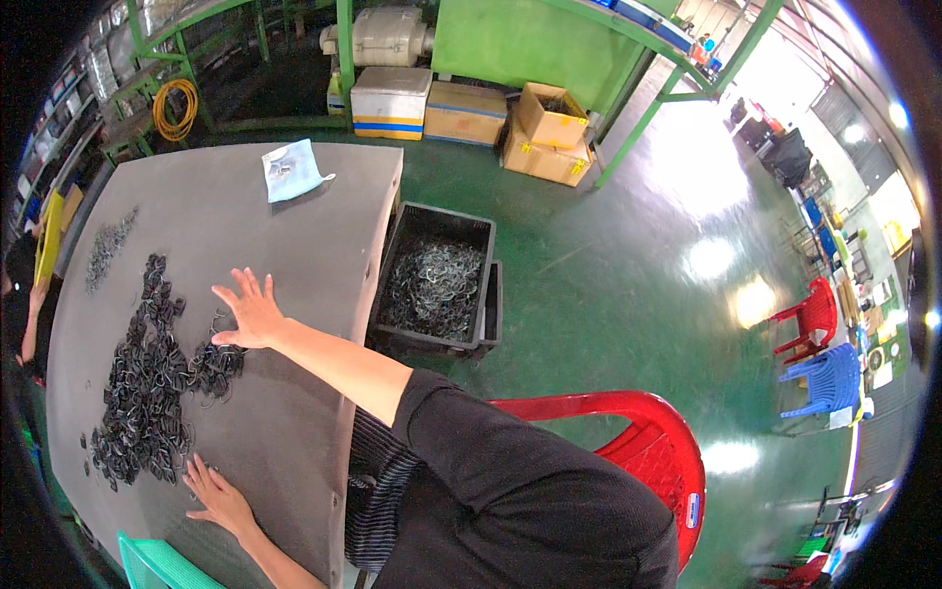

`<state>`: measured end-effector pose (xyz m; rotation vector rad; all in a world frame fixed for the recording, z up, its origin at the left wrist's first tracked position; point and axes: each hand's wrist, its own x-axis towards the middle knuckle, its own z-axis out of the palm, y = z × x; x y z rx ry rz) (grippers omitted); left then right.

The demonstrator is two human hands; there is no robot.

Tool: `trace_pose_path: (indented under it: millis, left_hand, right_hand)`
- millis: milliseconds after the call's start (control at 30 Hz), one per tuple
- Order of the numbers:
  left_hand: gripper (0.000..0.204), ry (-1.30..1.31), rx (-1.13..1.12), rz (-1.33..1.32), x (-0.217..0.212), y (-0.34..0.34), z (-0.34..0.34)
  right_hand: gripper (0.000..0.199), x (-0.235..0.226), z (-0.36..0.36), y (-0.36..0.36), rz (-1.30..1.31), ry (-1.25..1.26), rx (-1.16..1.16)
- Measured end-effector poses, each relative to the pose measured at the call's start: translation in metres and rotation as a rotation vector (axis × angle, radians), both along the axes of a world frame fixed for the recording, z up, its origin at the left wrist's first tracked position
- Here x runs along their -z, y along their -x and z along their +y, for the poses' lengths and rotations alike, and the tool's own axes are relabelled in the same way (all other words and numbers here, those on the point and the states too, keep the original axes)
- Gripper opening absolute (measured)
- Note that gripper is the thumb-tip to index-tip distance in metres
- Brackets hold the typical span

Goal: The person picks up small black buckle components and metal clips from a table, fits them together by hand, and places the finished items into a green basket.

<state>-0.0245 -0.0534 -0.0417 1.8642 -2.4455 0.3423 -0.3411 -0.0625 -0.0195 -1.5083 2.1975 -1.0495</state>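
Note:
A long heap of small black parts with metal wire loops [147,378] covers the left part of the grey table [304,236]. A smaller cluster of the same parts [218,368] lies just to its right. My right hand [252,312] hovers at or touches the top of this cluster, palm down, its fingers spread wide. Lower down, my left hand [221,501] rests by the heap's lower right end, fingers stretched and apart. Neither hand visibly holds a part. Loose small silvery pieces [111,245] are scattered at the table's upper left.
A light blue cloth item [292,172] lies near the table's upper edge. Beside the table stands a black crate [488,231] of metal pieces. A teal basket [162,564] is at the lower left, a red chair [677,432] behind me. Another person's hand [39,294] holds something yellow.

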Motion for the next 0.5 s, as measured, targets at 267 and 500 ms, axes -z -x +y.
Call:
trace_pose_path:
  millis: [267, 500]
  left_hand:
    - [0.038, 0.038, 0.031, 0.11, 0.012, -0.018, -0.005]
    - [0.035, 0.163, 0.184, 0.362, 0.015, -0.023, -0.003]
  right_hand:
    - [0.057, 0.043, -0.014, -0.099, 0.316, 0.188, -0.304]
    - [0.017, 0.017, -0.006, -0.12, -0.007, 0.324, -0.394]
